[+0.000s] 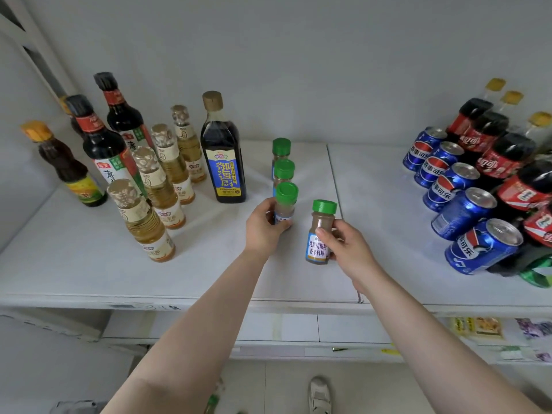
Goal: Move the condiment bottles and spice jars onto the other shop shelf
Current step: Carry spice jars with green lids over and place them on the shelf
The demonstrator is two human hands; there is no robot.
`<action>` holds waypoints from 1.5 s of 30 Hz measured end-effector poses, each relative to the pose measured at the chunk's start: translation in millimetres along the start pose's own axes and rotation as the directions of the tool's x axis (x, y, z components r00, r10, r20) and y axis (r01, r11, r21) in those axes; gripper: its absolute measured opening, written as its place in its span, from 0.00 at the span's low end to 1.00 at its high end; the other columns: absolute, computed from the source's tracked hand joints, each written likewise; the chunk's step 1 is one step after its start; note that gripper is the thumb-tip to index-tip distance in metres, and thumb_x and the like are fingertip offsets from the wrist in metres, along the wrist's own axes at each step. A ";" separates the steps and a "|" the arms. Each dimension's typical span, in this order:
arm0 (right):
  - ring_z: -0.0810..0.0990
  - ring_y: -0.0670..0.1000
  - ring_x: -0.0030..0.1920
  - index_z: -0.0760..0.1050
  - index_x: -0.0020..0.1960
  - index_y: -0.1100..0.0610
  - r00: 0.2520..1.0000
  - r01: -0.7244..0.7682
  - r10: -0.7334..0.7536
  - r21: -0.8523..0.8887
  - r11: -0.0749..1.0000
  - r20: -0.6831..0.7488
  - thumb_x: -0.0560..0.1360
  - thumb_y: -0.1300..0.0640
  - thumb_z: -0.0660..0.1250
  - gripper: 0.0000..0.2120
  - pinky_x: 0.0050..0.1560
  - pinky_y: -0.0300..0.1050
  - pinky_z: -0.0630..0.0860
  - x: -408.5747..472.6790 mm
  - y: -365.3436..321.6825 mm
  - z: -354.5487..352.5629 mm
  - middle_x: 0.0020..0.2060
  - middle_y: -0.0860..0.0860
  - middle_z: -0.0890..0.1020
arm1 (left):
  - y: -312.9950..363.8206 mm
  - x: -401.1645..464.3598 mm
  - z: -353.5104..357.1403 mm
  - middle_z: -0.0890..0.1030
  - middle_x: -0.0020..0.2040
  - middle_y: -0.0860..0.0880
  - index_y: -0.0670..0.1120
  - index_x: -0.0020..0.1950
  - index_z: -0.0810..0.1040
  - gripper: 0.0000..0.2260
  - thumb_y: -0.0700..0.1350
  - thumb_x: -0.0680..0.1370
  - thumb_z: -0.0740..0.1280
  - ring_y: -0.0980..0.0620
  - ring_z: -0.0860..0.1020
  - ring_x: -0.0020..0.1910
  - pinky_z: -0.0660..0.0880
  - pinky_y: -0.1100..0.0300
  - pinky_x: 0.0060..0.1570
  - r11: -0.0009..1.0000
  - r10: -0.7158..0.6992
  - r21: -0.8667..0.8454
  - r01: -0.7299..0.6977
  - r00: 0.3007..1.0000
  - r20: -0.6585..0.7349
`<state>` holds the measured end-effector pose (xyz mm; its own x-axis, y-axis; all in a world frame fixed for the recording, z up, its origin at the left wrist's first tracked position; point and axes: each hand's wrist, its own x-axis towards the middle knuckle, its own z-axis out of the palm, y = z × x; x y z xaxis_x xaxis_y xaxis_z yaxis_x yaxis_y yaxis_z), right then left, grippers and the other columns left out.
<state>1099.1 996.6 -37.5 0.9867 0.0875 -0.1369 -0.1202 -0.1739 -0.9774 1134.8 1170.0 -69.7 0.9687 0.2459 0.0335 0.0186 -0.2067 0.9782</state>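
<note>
Step in hand, by judgement: lining up spice jars on white shelf [89, 264].

Left hand [264, 227] wrapped round front jar [285, 204] of green-capped row [282, 162], just right of tall dark bottle [222, 150]. Right hand [348, 249] pinching fourth jar [320, 231], right of that row; raised or resting, cannot tell.

Next move likely: set fourth jar upright beside row, release gently, avoid knocking neighbours.

Pale oil bottles [161, 186], dark sauce bottles [104, 135] left of tall dark bottle. Blue cans [460, 198], red-label cola bottles [501, 156] far right. Grey wall [298, 55] behind; lower shelf [298, 327], floor below.
</note>
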 end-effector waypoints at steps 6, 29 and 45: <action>0.79 0.56 0.45 0.76 0.48 0.48 1.000 0.011 -0.010 -0.010 1.000 0.019 0.76 0.55 0.67 0.03 0.52 0.59 0.78 5.1 1.3 2.7 0.45 0.59 0.78 | -1.1 -2.2 -0.7 0.83 0.51 0.47 0.45 0.58 0.77 0.20 0.36 0.68 0.74 0.48 0.81 0.49 0.79 0.52 0.54 1.000 0.011 0.024 -0.012 1.000 0.009; 0.76 0.41 0.39 0.77 0.50 0.58 0.983 0.177 -0.174 -0.047 0.983 0.067 0.69 0.64 0.74 0.12 0.42 0.31 0.74 -2.1 8.5 44.5 0.41 0.49 0.81 | 18.4 -66.1 -43.5 0.76 0.62 0.47 0.45 0.67 0.73 0.17 0.42 0.78 0.66 0.51 0.75 0.60 0.71 0.60 0.60 0.946 -0.242 -0.223 0.234 0.970 -0.009; 0.79 0.49 0.45 0.77 0.53 0.59 0.984 0.178 -0.176 -0.079 0.981 0.029 0.68 0.63 0.75 0.15 0.48 0.39 0.77 0.8 18.3 56.2 0.45 0.53 0.83 | 16.4 -76.0 -49.1 0.78 0.57 0.47 0.46 0.64 0.77 0.13 0.46 0.80 0.63 0.50 0.77 0.54 0.73 0.60 0.54 0.952 -0.256 -0.163 0.258 0.966 0.035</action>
<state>1091.5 1048.6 -64.5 0.9888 0.1454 0.0330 0.0666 -0.2328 -0.9702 1049.3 1194.5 -46.2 0.9398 0.2570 -0.2252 0.2276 0.0208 0.9735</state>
